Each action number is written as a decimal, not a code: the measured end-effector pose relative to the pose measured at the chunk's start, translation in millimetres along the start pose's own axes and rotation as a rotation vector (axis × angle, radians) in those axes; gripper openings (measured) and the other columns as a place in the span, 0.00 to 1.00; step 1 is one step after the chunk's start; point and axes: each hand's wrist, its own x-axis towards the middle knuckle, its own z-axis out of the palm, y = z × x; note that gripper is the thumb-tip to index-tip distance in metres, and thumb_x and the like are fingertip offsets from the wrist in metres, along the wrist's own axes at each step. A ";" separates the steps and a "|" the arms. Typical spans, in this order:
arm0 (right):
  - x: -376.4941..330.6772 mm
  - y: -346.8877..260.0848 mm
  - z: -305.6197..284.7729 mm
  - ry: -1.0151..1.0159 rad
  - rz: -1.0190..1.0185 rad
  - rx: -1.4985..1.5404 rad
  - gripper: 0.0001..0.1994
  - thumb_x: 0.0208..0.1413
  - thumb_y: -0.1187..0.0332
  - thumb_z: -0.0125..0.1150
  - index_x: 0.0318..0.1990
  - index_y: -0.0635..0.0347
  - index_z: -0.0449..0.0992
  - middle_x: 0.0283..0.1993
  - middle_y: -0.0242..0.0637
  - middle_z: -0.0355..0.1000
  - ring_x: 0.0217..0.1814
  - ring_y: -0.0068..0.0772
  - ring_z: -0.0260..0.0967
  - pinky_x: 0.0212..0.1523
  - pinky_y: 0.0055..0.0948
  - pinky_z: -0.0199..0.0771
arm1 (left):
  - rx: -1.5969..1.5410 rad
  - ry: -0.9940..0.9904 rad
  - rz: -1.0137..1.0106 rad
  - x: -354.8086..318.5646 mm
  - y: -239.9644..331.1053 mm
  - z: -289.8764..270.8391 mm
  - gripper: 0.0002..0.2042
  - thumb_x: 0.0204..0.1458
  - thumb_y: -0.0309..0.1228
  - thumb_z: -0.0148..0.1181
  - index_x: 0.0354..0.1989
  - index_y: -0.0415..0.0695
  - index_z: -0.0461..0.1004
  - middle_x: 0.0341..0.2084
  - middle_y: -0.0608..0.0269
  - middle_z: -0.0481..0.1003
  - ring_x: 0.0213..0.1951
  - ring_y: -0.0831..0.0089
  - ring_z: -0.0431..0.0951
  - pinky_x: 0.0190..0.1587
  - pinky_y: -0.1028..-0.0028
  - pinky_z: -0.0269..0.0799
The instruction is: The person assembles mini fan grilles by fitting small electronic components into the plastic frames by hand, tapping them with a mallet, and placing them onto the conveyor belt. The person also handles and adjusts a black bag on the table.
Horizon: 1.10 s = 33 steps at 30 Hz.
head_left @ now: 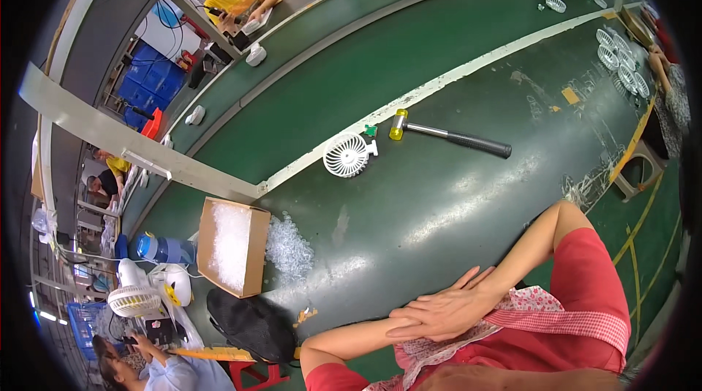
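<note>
My arms are crossed at the table's near edge. My right hand point(450, 312) lies flat over my left wrist, its fingers stretched out and nothing in them. Most of my left hand point(474, 278) is hidden beneath it; a few straight fingers show beside my right wrist, also without an object. Farther off on the green table sit a small white round fan housing with slats point(348, 155), a little green piece point(371, 130) and a mallet point(457, 138) with a yellow head and black handle. Neither hand touches these.
Left of my arms, an open cardboard box point(232, 247) stands beside a heap of small clear parts point(289, 247). Near it are a black bag point(252, 325), a blue bottle point(165, 249) and a white desk fan point(134, 290). White grilles point(621, 62) lie far right. Co-workers sit around a green conveyor point(307, 84).
</note>
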 end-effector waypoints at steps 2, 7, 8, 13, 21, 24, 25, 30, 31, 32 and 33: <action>-1.0 3.5 1.2 -0.036 -0.008 -0.001 0.33 0.58 0.71 0.47 0.73 0.54 0.51 0.56 0.54 0.61 0.46 0.52 0.70 0.49 0.47 0.69 | 0.056 0.065 0.077 -3.0 -2.9 2.3 0.45 0.54 0.70 0.38 0.75 0.58 0.37 0.70 0.40 0.53 0.64 0.32 0.61 0.65 0.37 0.56; -1.7 5.6 7.7 -0.025 -0.028 0.006 0.34 0.57 0.72 0.48 0.73 0.57 0.51 0.60 0.57 0.60 0.48 0.53 0.69 0.51 0.45 0.68 | 0.166 0.235 0.264 -12.5 -20.4 4.0 0.43 0.56 0.69 0.38 0.75 0.63 0.36 0.69 0.40 0.54 0.61 0.28 0.64 0.63 0.33 0.59; 4.9 1.1 3.8 -0.089 0.005 0.047 0.35 0.57 0.73 0.47 0.74 0.57 0.50 0.61 0.58 0.59 0.49 0.53 0.69 0.53 0.46 0.68 | 0.376 0.258 0.645 -5.5 -37.6 -6.1 0.42 0.55 0.69 0.38 0.75 0.65 0.35 0.68 0.36 0.55 0.58 0.24 0.66 0.61 0.30 0.59; 16.2 -3.1 -0.4 -0.180 -0.045 0.107 0.34 0.59 0.68 0.49 0.74 0.55 0.50 0.67 0.58 0.54 0.56 0.55 0.67 0.58 0.47 0.67 | 0.271 0.600 0.806 -79.1 -96.8 -61.0 0.35 0.59 0.61 0.45 0.73 0.69 0.43 0.68 0.35 0.53 0.59 0.28 0.67 0.60 0.32 0.62; 73.9 138.2 -52.9 0.359 0.168 0.050 0.22 0.62 0.61 0.59 0.58 0.64 0.68 0.59 0.49 0.68 0.63 0.49 0.64 0.64 0.44 0.63 | 1.720 -0.430 -0.187 27.3 133.6 90.6 0.24 0.52 0.29 0.60 0.59 0.37 0.69 0.71 0.40 0.49 0.74 0.51 0.46 0.75 0.51 0.40; 89.4 210.1 -69.0 0.584 0.337 -0.133 0.22 0.59 0.64 0.60 0.59 0.65 0.68 0.59 0.50 0.68 0.62 0.52 0.64 0.64 0.45 0.64 | 1.543 -0.373 -0.156 35.5 139.6 82.2 0.21 0.58 0.29 0.58 0.61 0.42 0.69 0.68 0.49 0.60 0.72 0.56 0.53 0.74 0.51 0.43; 80.1 221.9 -76.6 0.659 0.356 -0.287 0.22 0.60 0.64 0.60 0.59 0.64 0.68 0.59 0.50 0.68 0.63 0.52 0.64 0.64 0.44 0.65 | 1.431 -0.358 -0.157 43.5 139.7 84.8 0.20 0.59 0.27 0.56 0.61 0.43 0.69 0.64 0.52 0.67 0.70 0.55 0.59 0.73 0.52 0.46; 67.8 191.3 -52.0 0.579 0.218 -0.246 0.19 0.54 0.65 0.61 0.52 0.59 0.71 0.53 0.46 0.70 0.59 0.50 0.66 0.57 0.47 0.67 | 1.127 -0.090 -0.401 43.9 166.1 81.7 0.18 0.61 0.22 0.51 0.60 0.40 0.70 0.57 0.53 0.74 0.63 0.60 0.69 0.69 0.61 0.57; 52.6 184.8 -42.2 0.559 0.144 -0.255 0.19 0.55 0.65 0.60 0.53 0.59 0.70 0.57 0.45 0.68 0.62 0.49 0.64 0.59 0.46 0.65 | 1.158 -0.089 -0.388 44.5 166.8 83.2 0.18 0.63 0.23 0.50 0.61 0.39 0.70 0.55 0.55 0.76 0.61 0.65 0.72 0.68 0.62 0.58; 36.2 166.7 -41.1 0.480 0.141 -0.228 0.19 0.57 0.64 0.60 0.54 0.60 0.69 0.61 0.45 0.66 0.66 0.48 0.61 0.63 0.46 0.63 | 1.159 -0.124 -0.394 42.5 167.9 83.1 0.18 0.63 0.23 0.50 0.61 0.39 0.70 0.55 0.55 0.76 0.61 0.65 0.72 0.68 0.62 0.58; 13.2 152.7 -41.8 0.425 0.124 -0.218 0.19 0.60 0.65 0.59 0.56 0.61 0.69 0.63 0.45 0.65 0.68 0.47 0.60 0.65 0.45 0.62 | 1.054 -0.039 -0.439 41.5 166.3 84.4 0.17 0.64 0.22 0.50 0.61 0.38 0.70 0.54 0.56 0.77 0.60 0.66 0.72 0.67 0.65 0.60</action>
